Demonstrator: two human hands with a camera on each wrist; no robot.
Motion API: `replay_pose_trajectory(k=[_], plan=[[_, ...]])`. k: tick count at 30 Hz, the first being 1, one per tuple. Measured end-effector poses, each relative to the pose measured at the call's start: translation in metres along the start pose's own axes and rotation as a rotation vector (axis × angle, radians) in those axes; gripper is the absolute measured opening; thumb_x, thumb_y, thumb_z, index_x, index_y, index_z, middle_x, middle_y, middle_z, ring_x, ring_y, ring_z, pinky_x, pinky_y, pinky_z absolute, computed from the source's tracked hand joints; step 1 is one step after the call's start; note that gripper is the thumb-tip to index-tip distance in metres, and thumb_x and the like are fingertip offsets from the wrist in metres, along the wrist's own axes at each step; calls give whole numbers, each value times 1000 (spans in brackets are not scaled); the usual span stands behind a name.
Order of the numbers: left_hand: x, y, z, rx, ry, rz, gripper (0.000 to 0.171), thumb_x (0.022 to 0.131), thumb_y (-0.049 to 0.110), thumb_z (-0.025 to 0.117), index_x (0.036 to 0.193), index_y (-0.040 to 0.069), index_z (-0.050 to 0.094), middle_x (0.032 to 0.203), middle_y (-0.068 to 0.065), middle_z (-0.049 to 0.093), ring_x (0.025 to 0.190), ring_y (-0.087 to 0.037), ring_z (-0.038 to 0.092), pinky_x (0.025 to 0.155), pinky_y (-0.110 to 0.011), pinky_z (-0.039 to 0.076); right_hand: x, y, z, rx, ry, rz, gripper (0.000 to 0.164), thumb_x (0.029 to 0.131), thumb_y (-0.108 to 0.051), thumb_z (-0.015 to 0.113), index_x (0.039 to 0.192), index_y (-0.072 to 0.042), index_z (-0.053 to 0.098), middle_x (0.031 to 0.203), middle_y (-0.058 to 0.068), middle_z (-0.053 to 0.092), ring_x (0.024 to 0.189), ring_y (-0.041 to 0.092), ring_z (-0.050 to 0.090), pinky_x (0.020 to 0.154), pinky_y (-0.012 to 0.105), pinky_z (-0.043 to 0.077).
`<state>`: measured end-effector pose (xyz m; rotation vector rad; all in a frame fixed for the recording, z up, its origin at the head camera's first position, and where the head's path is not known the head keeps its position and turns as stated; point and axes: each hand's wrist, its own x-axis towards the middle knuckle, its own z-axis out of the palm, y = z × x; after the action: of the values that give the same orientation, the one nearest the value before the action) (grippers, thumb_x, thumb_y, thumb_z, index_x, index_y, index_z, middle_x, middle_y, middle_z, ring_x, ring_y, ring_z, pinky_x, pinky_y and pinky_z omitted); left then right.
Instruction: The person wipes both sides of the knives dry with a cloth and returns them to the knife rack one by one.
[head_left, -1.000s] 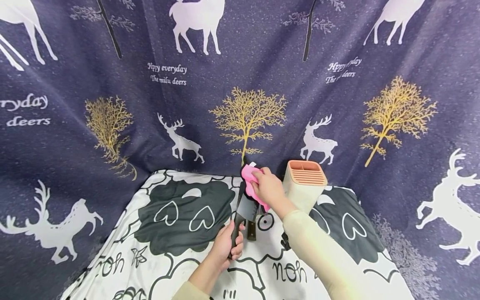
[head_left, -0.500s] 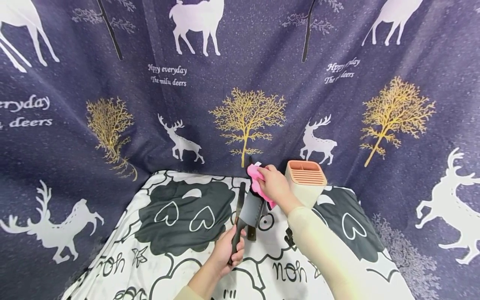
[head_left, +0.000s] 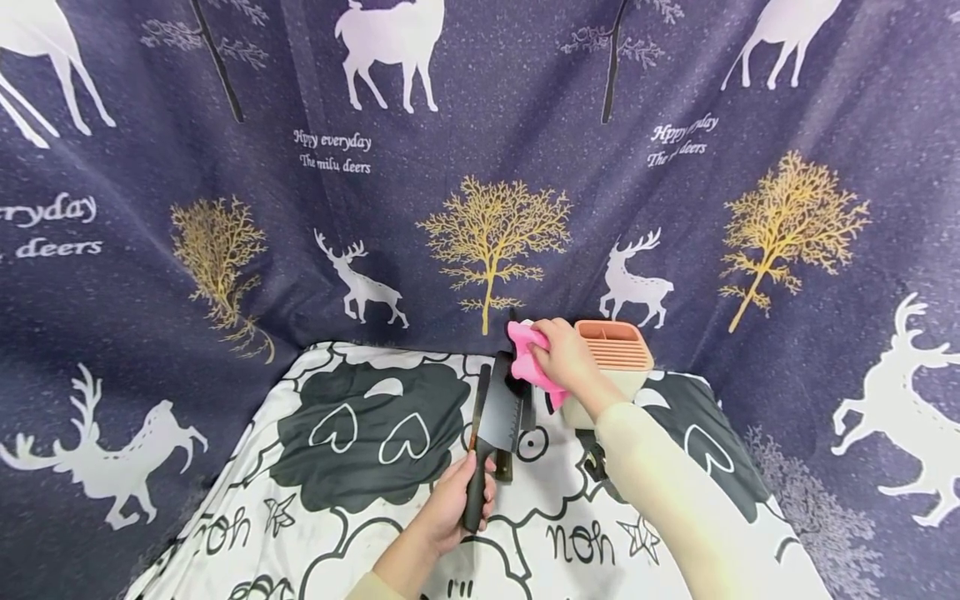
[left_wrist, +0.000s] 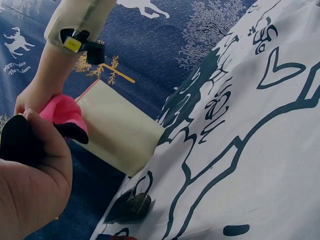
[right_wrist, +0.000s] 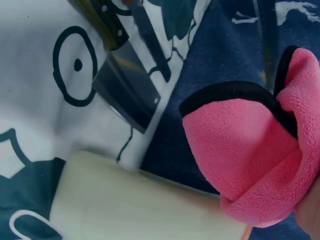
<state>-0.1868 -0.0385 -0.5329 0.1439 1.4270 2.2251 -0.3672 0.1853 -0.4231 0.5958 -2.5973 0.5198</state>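
In the head view my left hand (head_left: 453,504) grips the black handle (head_left: 476,496) of a broad kitchen knife (head_left: 498,414). Its dark blade points away from me and is notched along the right edge. My right hand (head_left: 566,358) holds a pink cloth (head_left: 525,354) with black trim, bunched at the blade's right side near its far end; whether they touch I cannot tell. Under the held knife lies a cleaver with a brown handle (head_left: 505,468), seen better as a cleaver (right_wrist: 131,82) in the right wrist view. A narrow knife (head_left: 482,400) lies to its left.
A cream knife block (head_left: 615,354) with an orange slotted top stands at the back right, partly behind my right arm. Black scissors (head_left: 595,462) lie in front of it. A dark blue deer-print curtain (head_left: 420,208) hangs behind the table's patterned white cloth (head_left: 390,533).
My right hand has moved right with the pink cloth, toward the knife block. The held knife has turned more upright in view, and its far end shows where the cloth covered it.
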Motion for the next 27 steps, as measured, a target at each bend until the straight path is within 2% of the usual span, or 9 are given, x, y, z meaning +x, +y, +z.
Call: replay_pose_trajectory(k=[5, 9, 13, 17, 22, 27], plan=[[-1, 3, -4, -20, -11, -4, 44, 113, 47, 21, 121, 11, 44, 80, 5, 52, 65, -8, 52, 51, -19, 48, -7, -13, -13, 4, -29, -83, 31, 91, -20, 74, 120, -11, 70, 112, 13, 68, 103, 30, 66, 93, 52, 54], [0, 6, -7, -31, -17, -2, 43, 112, 48, 24, 121, 13, 46, 82, 5, 53, 67, -8, 53, 51, -21, 51, -16, -30, -22, 13, -41, -194, 30, 86, -15, 76, 115, -14, 72, 107, 8, 68, 96, 24, 67, 88, 47, 56], [1, 9, -8, -44, -35, 11, 42, 111, 49, 26, 121, 13, 45, 82, 4, 52, 66, -8, 54, 51, -21, 51, -26, -48, -24, 42, -59, -322, 30, 84, -9, 77, 113, -13, 73, 106, 5, 67, 95, 21, 68, 87, 39, 58], [0, 11, -7, -62, -55, 11, 42, 112, 48, 24, 122, 13, 44, 81, 4, 51, 65, -9, 53, 51, -21, 50, -38, -65, -20, 34, -48, -423, 31, 80, -5, 78, 110, -16, 75, 103, 2, 66, 89, 18, 67, 78, 36, 58], [0, 16, -5, -60, -70, 4, 40, 112, 47, 22, 121, 13, 42, 79, 4, 50, 63, -9, 53, 50, -21, 49, -51, -78, -10, 41, -57, -494, 30, 80, -7, 77, 108, -19, 75, 100, -1, 66, 81, 15, 65, 69, 33, 57], [5, 17, -11, -56, -100, 29, 39, 112, 49, 21, 113, 17, 43, 77, 4, 52, 61, -8, 53, 51, -21, 50, -60, -86, -2, 26, -155, -501, 30, 88, -19, 74, 117, -23, 76, 101, -2, 64, 76, 12, 64, 66, 30, 56]])
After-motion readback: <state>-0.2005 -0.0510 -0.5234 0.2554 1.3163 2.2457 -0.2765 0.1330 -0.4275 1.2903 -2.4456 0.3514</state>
